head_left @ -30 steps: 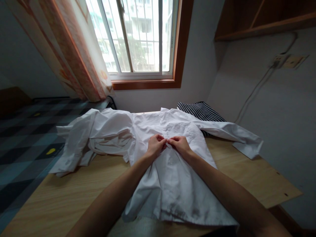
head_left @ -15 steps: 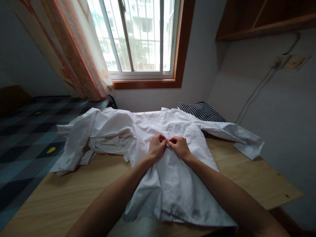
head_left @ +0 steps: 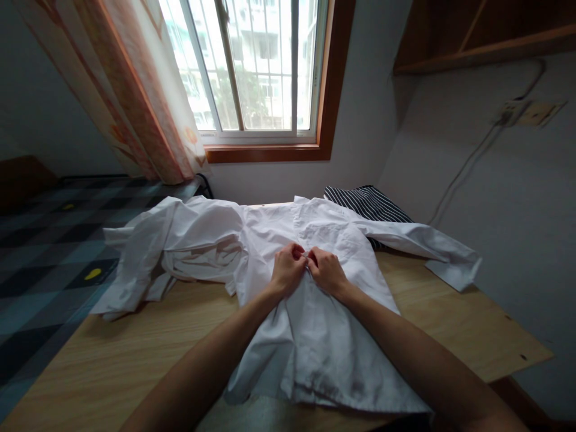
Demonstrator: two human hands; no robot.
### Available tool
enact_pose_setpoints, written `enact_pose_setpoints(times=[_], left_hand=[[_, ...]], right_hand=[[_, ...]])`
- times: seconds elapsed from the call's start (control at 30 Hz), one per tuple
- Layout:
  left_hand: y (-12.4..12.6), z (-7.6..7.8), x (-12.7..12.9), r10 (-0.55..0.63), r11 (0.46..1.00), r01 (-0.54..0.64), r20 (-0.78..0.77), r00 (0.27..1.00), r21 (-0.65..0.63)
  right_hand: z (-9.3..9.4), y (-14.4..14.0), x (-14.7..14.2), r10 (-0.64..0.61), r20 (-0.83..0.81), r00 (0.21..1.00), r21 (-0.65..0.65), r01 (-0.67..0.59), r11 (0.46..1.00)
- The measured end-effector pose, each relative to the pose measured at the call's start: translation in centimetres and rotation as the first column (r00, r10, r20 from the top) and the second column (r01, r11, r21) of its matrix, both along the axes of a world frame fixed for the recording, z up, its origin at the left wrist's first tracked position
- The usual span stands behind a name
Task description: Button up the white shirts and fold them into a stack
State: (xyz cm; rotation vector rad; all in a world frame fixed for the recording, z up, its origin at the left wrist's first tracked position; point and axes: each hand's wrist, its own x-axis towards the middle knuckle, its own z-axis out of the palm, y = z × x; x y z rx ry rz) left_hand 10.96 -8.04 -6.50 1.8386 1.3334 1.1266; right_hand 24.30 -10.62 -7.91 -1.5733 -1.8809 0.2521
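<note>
A white long-sleeved shirt lies front up across the wooden board, its hem toward me and its sleeves spread to both sides. My left hand pinches the shirt's front edge at mid-chest, fingers curled. Right beside it, my right hand pinches the same strip of cloth, thumb and fingertips nearly meeting those of the left. Whatever small part lies between the fingertips is too covered to make out. The left sleeve side is bunched and folded; the right sleeve lies fairly flat.
Under the shirt is a light wooden board. A black-and-white striped cloth lies behind the right shoulder. To the left is a bed with a checked cover. A window, a curtain and a wall cable are beyond.
Both hands have shifted slightly at the same spot, with the right fingers curling closer to the left. The shirt has hardly moved.
</note>
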Motion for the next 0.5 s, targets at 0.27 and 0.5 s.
enact_pose_setpoints(times=[0.27, 0.5], left_hand=[[0.1, 0.0, 0.0, -0.04, 0.999, 0.039, 0.043, 0.998, 0.023], [1.0, 0.2, -0.8, -0.013, 1.0, 0.012, -0.06, 0.998, -0.013]], right_hand=[[-0.7, 1.7, 1.0, 0.059, -0.55, 0.833, -0.152, -0.169, 0.974], [-1.1, 1.7, 2.2, -0.05, -0.445, 0.894, -0.107, 0.003, 0.994]])
